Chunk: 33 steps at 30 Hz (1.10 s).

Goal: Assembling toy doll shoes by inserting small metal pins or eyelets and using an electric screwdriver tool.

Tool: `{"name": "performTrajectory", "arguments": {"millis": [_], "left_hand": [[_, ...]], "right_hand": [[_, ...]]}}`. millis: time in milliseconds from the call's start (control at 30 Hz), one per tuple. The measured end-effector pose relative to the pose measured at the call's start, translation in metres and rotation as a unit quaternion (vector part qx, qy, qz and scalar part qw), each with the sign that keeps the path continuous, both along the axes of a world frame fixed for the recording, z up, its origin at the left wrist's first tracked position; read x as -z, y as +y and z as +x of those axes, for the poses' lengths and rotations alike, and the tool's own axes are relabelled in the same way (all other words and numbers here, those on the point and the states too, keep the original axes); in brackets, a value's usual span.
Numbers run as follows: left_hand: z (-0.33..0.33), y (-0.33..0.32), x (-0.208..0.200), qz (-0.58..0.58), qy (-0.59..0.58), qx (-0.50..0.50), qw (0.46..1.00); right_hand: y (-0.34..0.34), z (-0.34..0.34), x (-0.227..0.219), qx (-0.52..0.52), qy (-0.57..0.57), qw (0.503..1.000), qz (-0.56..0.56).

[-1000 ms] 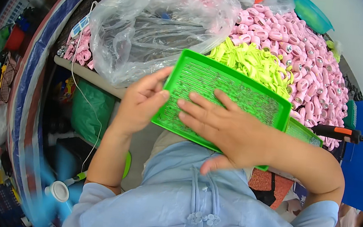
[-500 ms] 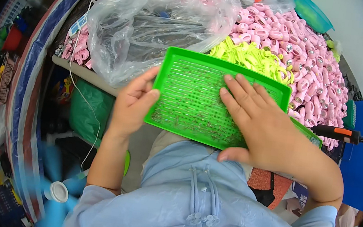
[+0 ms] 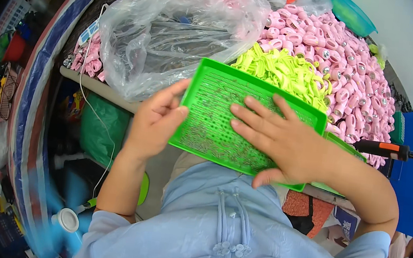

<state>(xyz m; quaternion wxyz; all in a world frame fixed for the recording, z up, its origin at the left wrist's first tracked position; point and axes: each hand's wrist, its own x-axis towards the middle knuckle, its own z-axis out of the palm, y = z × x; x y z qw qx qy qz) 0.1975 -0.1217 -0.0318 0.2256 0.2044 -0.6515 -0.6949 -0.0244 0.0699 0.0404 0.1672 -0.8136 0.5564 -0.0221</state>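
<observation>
A green plastic tray [image 3: 223, 159], with rows of slots and holes in its floor, is held in front of my body with its right end tilted lower. Many small, thin metal pieces [image 3: 202, 140], which look like screws, are strewn inside, thickest along the near edge. My left hand [image 3: 159, 118] pinches the tray's left wall between thumb and fingers. Spread flat over the right half of the tray is my right hand [image 3: 282, 141], its fingers apart and its thumb by the near rim. Whatever lies under that palm is hidden.
Beyond the tray are yellow-green strap-like parts [image 3: 285, 74] and a large heap of pink plastic parts [image 3: 350, 74]. Clear plastic sheeting [image 3: 176, 37] covers the back left. An electric screwdriver [image 3: 382, 149] hangs at right; a blue fan [image 3: 67, 220] spins lower left.
My right hand has swept left and slightly nearer across the tray. The tray has shifted a little right and tilted, and more metal pieces now lie toward its near left part.
</observation>
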Motion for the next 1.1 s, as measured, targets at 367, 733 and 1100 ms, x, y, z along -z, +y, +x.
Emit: {"name": "performTrajectory", "arguments": {"millis": [367,733,1100], "left_hand": [[0.006,-0.012,0.001,0.003,-0.007,-0.021,1.000],[0.002,-0.003,0.005,0.014,-0.023,-0.114,0.993],[-0.021,0.003,-0.066,-0.032,-0.059,-0.094,0.993]], "right_hand": [[-0.002,0.002,0.002,0.165,-0.222,0.938,-0.210],[0.032,-0.013,0.048,0.489,-0.494,0.639,-0.329],[0.066,-0.005,0.056,0.593,-0.398,0.676,-0.182]]}}
